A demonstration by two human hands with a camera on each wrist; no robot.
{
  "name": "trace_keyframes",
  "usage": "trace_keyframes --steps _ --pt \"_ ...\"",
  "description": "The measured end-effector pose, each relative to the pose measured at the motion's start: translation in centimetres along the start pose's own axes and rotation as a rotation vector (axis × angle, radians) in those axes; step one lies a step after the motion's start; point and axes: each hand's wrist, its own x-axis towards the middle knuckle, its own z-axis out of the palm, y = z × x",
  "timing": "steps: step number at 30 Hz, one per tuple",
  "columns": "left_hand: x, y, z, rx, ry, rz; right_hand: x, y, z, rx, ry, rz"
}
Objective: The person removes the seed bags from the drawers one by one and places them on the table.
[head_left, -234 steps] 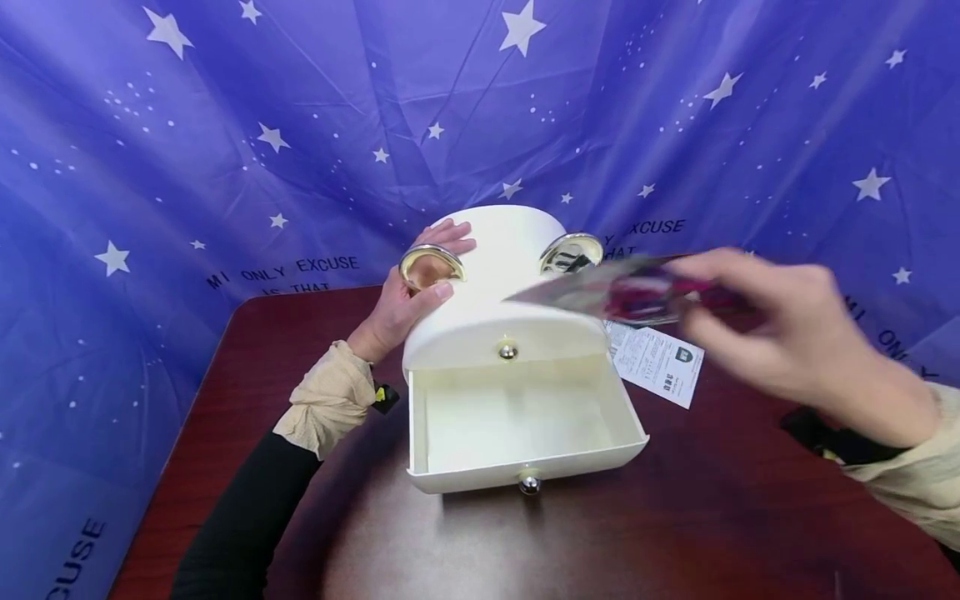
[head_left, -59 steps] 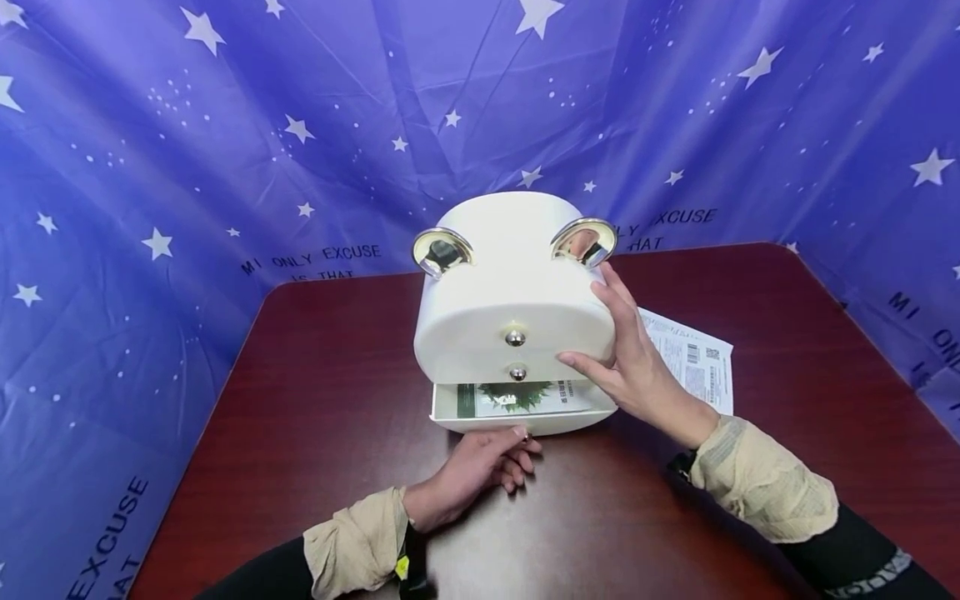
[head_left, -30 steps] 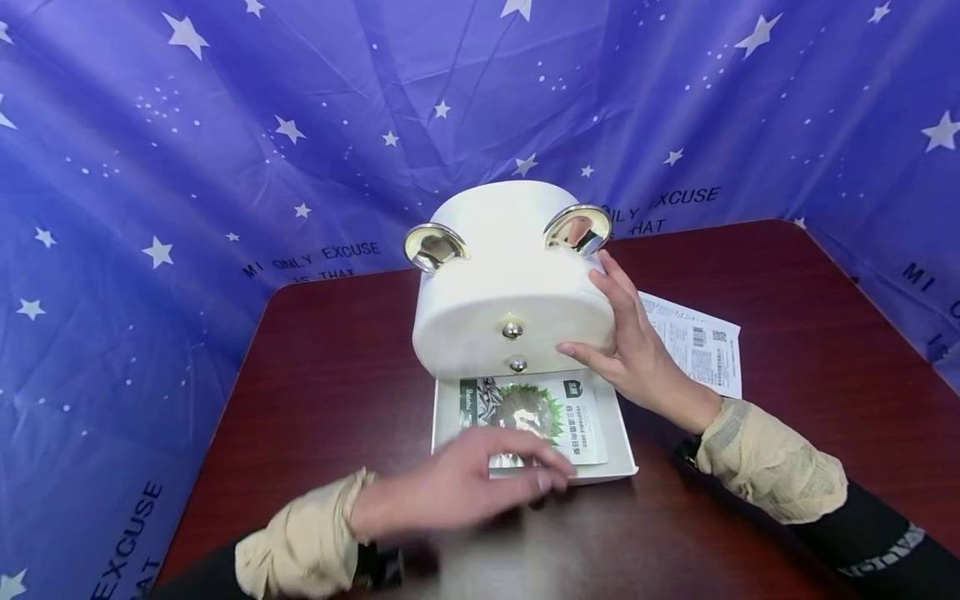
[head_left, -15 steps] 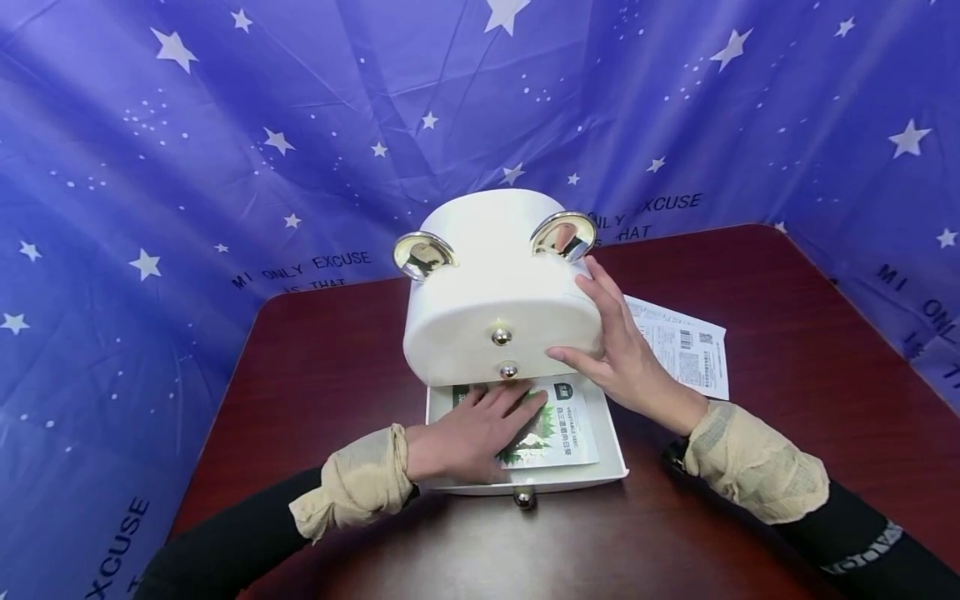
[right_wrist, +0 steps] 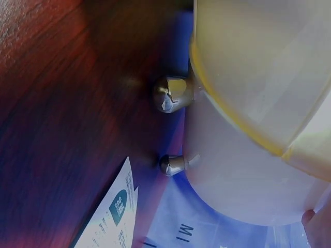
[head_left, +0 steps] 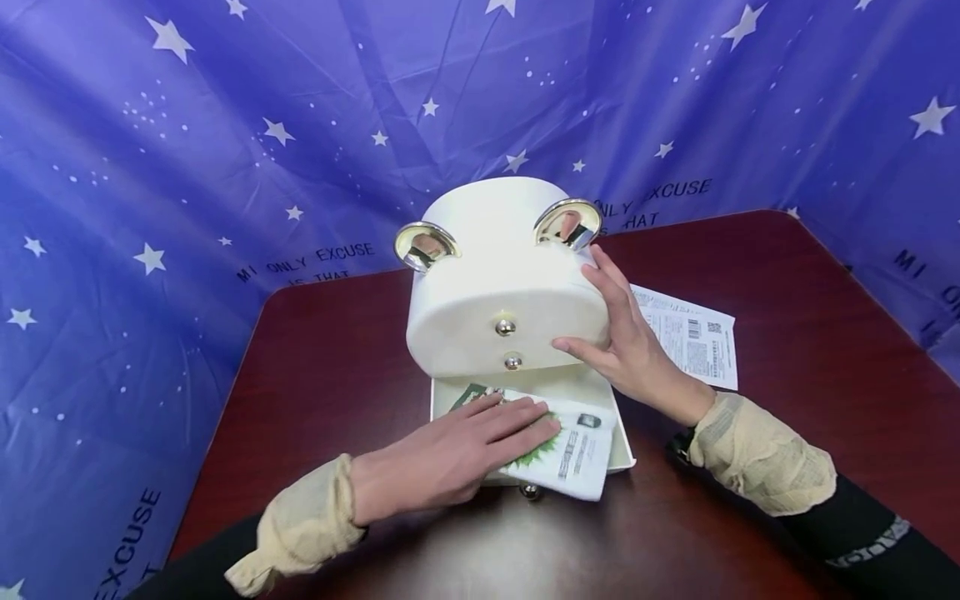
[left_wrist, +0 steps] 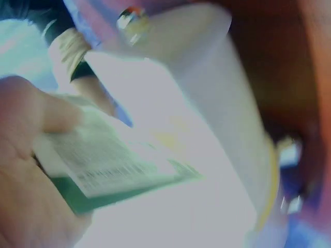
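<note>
A white two-drawer storage box point(head_left: 487, 258) with round ear-like gold mirrors stands mid-table, its lower drawer point(head_left: 624, 450) pulled out. My left hand point(head_left: 457, 446) holds a green-and-white seed packet point(head_left: 588, 458), its fingers spread over the front; the left wrist view shows the thumb behind the packet point(left_wrist: 114, 160). The packet is tilted over the drawer's front edge, overlapping the rim in the head view. My right hand point(head_left: 637, 358) grips the box's right side, fingers along the wall and thumb on the front. In the right wrist view, one fingertip point(right_wrist: 315, 227) shows at the box's edge.
White printed packets point(head_left: 693, 337) lie on the dark red table point(head_left: 322, 375) right of the box, behind my right hand. Silver ball knobs point(head_left: 505, 327) mark the box front; another sits on the open drawer. A blue starry curtain point(head_left: 315, 100) hangs close behind the table.
Earlier the upper drawer was open and my right hand carried a packet; that drawer is closed now. My left hand pulled out the lower drawer, reached in and lifted the seed packet toward the front.
</note>
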Motion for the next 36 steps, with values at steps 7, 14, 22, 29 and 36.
trace_keyframes --steps 7,14,22,29,36 --pt "-2.4 -1.1 -6.1 0.154 0.289 0.245 0.1 0.0 -0.7 0.000 0.030 0.006" --pt "-4.2 -4.5 -9.0 0.105 0.665 0.174 0.2 0.2 -0.8 0.009 0.004 0.031" --pt "-6.6 -9.8 -7.8 -0.036 1.000 -0.308 0.2 0.3 -0.2 0.010 0.014 0.021" --pt "-8.8 -14.1 -2.1 -0.048 0.634 -0.621 0.1 0.1 0.0 -0.004 0.012 0.041" --pt "-9.5 -15.0 4.7 -0.061 0.218 -0.745 -0.1 0.1 0.4 0.023 0.007 0.050"
